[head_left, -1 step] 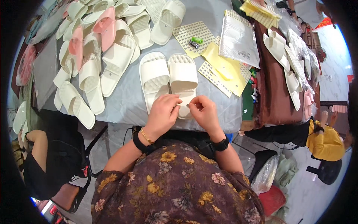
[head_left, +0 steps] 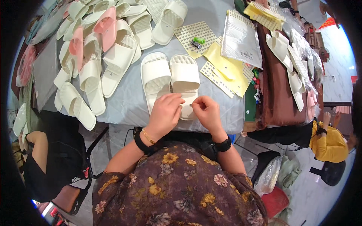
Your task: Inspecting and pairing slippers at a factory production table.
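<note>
Two white slippers lie side by side in front of me, toes pointing away: the left slipper (head_left: 155, 73) and the right slipper (head_left: 184, 73). My left hand (head_left: 164, 112) lies over the heel of the left one, fingers loosely bent and reaching toward the right slipper, nothing seen in them. Just above the right slipper's heel, my right hand (head_left: 206, 112) pinches thumb and forefinger together. A tiny dark-marked piece, which looks like a sticker (head_left: 191, 104), shows at those fingertips. The heel of the left slipper is partly hidden by my left hand.
Many white slippers (head_left: 77, 105) and a few pink slippers (head_left: 105, 28) crowd the table's left. Patterned sticker sheets (head_left: 194, 34), yellow paper (head_left: 222, 64) and a plastic-wrapped packet (head_left: 241, 41) lie to the right. Other people sit at both sides; more slippers (head_left: 281, 49) lie beyond the packet.
My right fingertips have shifted very slightly to the right and away from me. The slippers have not moved.
</note>
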`<act>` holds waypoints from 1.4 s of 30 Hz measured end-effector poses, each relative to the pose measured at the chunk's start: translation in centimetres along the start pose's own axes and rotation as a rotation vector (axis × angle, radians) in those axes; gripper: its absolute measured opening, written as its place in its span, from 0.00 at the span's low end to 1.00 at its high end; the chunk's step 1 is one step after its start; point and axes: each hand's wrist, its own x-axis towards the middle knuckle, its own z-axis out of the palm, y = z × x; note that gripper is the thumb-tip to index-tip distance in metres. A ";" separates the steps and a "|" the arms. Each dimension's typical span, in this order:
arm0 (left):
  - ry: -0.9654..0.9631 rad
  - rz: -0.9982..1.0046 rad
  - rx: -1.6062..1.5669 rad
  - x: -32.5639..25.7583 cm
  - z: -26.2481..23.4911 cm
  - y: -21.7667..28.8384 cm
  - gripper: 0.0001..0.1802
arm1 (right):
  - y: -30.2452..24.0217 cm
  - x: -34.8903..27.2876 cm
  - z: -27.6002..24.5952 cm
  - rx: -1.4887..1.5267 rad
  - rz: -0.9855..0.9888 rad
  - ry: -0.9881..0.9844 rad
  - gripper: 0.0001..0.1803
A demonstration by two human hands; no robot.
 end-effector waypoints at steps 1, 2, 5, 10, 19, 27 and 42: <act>0.001 0.000 -0.003 0.2 0.3 -0.3 0.11 | 0.5 0.1 0.1 -0.003 0.000 0.000 0.04; -0.025 0.150 0.144 0.5 0.6 -0.7 0.15 | 0.9 0.3 0.1 0.011 0.058 0.018 0.05; -0.065 0.250 0.349 0.7 0.6 -0.7 0.22 | 0.4 0.9 0.1 0.019 0.150 0.028 0.06; -0.101 0.144 0.427 0.7 0.5 -0.7 0.30 | 0.3 1.5 0.4 0.015 0.169 0.052 0.07; -0.095 0.146 0.441 0.4 0.7 -1.3 0.35 | 0.5 1.9 2.1 -0.057 0.123 0.038 0.08; -0.083 0.143 0.404 0.4 0.9 -1.4 0.35 | 0.6 2.0 2.8 -0.172 0.076 0.113 0.07; -0.089 0.144 0.411 0.5 0.7 -1.1 0.35 | 0.8 1.9 2.2 -0.276 0.069 0.069 0.15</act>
